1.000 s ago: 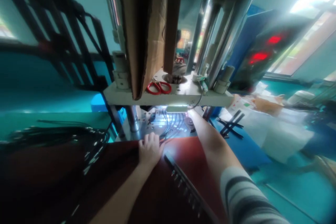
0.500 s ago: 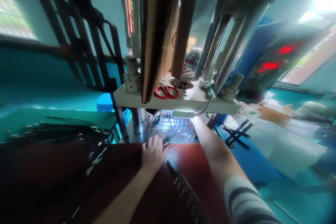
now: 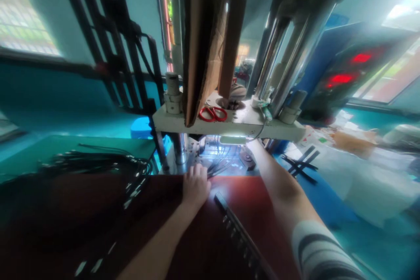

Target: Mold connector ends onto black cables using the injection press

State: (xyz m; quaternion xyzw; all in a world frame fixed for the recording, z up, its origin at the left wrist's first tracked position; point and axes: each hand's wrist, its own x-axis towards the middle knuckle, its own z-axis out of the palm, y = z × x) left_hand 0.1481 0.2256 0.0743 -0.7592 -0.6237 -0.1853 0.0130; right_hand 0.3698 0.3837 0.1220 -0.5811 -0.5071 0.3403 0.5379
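My left hand (image 3: 197, 186) rests at the front edge of the red-brown tabletop (image 3: 243, 188), fingers together and curled down over thin dark cables (image 3: 218, 168). The cables run from beside its thumb into the lit space under the press plate (image 3: 213, 127). My right forearm (image 3: 278, 175) reaches in under the right part of that plate; the hand itself is hidden behind the plate and the lamp (image 3: 232, 140), so its fingers do not show. A dark metal block (image 3: 247, 160) sits on the shiny press bed (image 3: 197, 162), left of the forearm. A long dark toothed bar (image 3: 239, 232) lies between my arms.
Red-handled scissors (image 3: 213, 114) and a cardboard piece (image 3: 205, 92) are on the press plate. A bundle of black cables (image 3: 131, 170) lies to the left. At the right are black strips (image 3: 303, 164) on a blue surface and a control box with red displays (image 3: 344, 78).
The camera view has shifted slightly, so the scene sits further right. My right forearm reaches a little deeper under the plate. My left hand stays at the cables.
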